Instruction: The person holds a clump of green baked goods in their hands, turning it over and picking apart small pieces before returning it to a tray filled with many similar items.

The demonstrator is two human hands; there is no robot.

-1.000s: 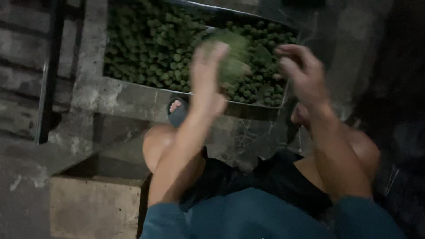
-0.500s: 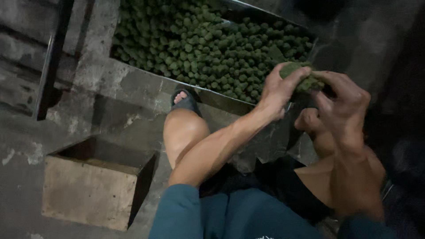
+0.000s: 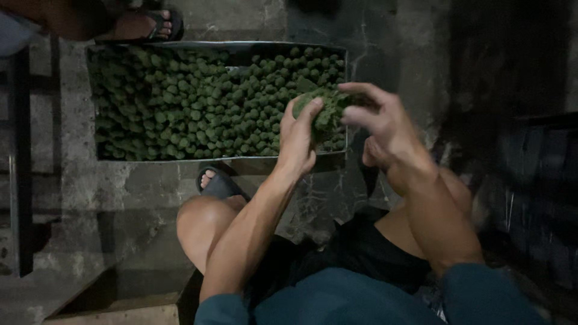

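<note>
Seated person, bare knees, dark shorts, teal sleeves nearest the camera. Underfoot, a cracked grey concrete floor (image 3: 120, 204), dimly lit; a dark sandal (image 3: 220, 183) on the person's foot just short of the tray. Left hand (image 3: 298, 141) and right hand (image 3: 385, 129) meet above the tray's near right corner, fingers curled, together gripping a rough green clump (image 3: 325, 111). Beyond, a long shallow metal tray (image 3: 211, 43) packed with small green balls (image 3: 192, 102). Another person's sandalled foot (image 3: 147, 24) at the far edge.

no packages, no labels, no signs, no screens in view
</note>
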